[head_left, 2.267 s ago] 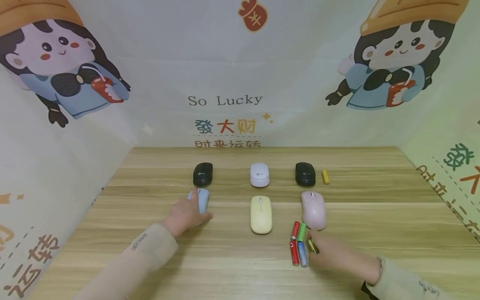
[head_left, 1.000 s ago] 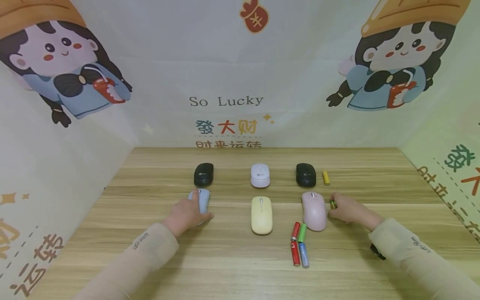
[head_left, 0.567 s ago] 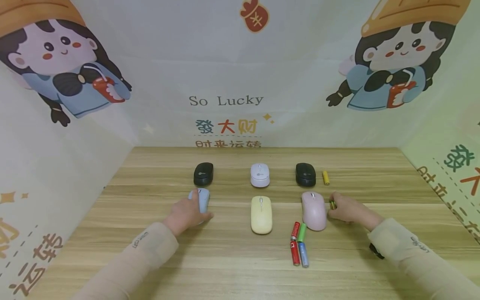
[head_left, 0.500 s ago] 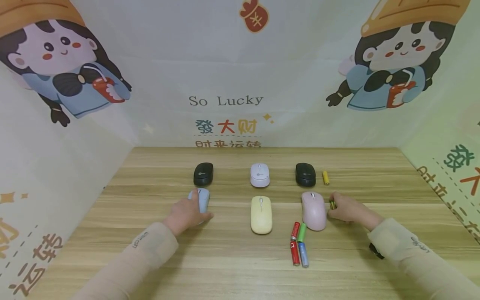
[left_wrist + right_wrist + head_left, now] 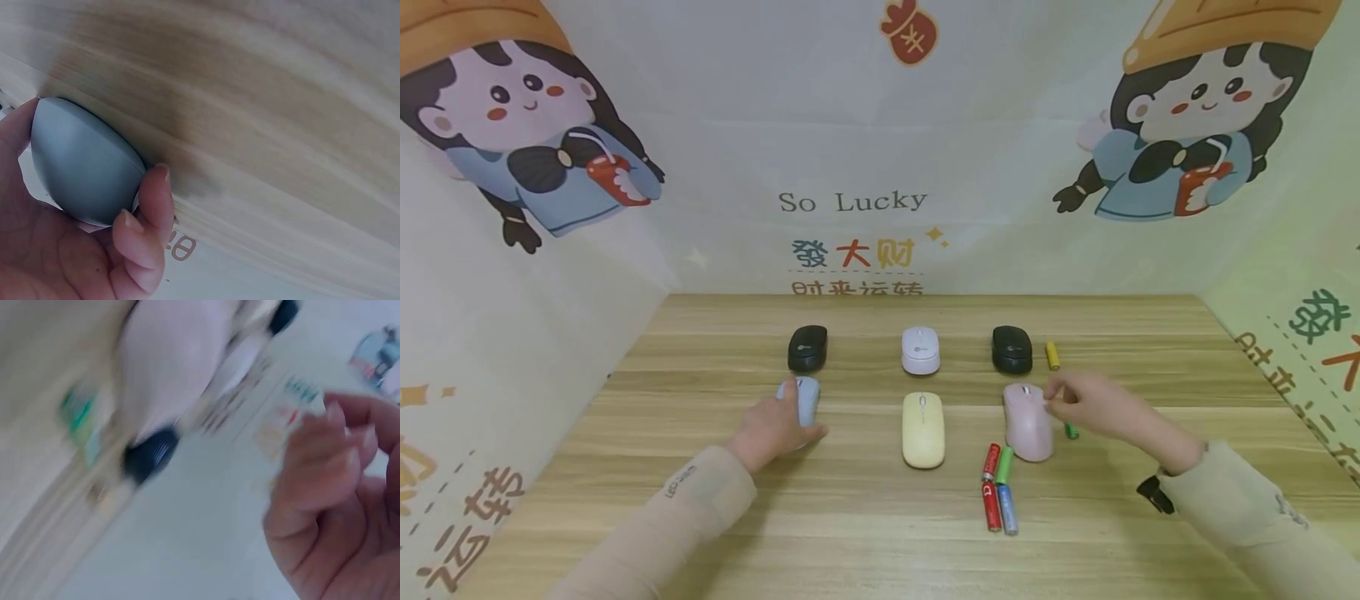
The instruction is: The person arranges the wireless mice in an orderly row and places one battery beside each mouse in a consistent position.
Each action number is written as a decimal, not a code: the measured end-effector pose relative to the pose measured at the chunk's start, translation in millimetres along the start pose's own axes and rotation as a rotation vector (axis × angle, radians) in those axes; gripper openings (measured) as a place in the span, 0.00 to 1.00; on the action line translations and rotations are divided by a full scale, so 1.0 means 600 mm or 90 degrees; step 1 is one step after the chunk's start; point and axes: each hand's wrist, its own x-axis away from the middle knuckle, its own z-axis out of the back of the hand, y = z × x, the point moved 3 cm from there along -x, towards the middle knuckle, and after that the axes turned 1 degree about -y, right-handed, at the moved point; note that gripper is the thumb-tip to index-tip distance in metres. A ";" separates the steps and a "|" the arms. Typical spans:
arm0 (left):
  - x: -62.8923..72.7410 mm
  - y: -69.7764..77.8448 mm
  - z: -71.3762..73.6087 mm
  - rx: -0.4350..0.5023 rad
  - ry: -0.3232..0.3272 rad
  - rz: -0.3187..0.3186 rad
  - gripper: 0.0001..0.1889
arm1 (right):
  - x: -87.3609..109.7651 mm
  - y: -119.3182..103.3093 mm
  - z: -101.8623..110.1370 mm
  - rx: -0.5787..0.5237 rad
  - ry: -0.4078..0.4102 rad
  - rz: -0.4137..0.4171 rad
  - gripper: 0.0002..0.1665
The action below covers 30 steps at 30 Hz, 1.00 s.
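Note:
My left hand (image 5: 775, 429) grips a light blue computer mouse (image 5: 808, 400) by its sides; in the left wrist view the thumb and fingers wrap the mouse (image 5: 87, 162). My right hand (image 5: 1093, 404) is raised over the right side of a pink mouse (image 5: 1026, 425), fingers loosely bent and nothing between them, as the right wrist view of the hand (image 5: 337, 487) bears out. A green battery (image 5: 1071, 431) lies to the right of the pink mouse, partly hidden under that hand. Farther back, a yellow battery (image 5: 1052, 356) lies beside a black mouse (image 5: 1012, 350).
Two red batteries (image 5: 992, 507), a green one (image 5: 1003, 465) and a blue one (image 5: 1007, 510) lie in two columns in front of the pink mouse. A yellow mouse (image 5: 922, 429) stands mid-table. Behind are a white mouse (image 5: 920, 350) and another black mouse (image 5: 807, 348).
My right hand took a battery from the group in front, carried it right of the pink mouse, let it go there and has lifted. The left hand stays on the blue mouse.

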 end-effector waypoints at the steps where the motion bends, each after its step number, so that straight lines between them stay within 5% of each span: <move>1: 0.000 0.000 0.000 0.000 0.001 0.000 0.52 | 0.004 -0.011 -0.012 0.001 -0.017 0.018 0.07; 9: 0.002 0.002 0.001 0.000 0.003 0.001 0.52 | 0.030 -0.055 -0.119 -0.010 -0.156 0.026 0.03; 19: 0.000 0.001 0.000 0.003 0.003 0.003 0.52 | 0.032 -0.056 -0.160 -0.006 -0.125 -0.009 0.04; 30: 0.001 0.001 0.001 -0.002 0.003 0.001 0.52 | 0.037 -0.060 -0.164 0.042 -0.106 0.037 0.06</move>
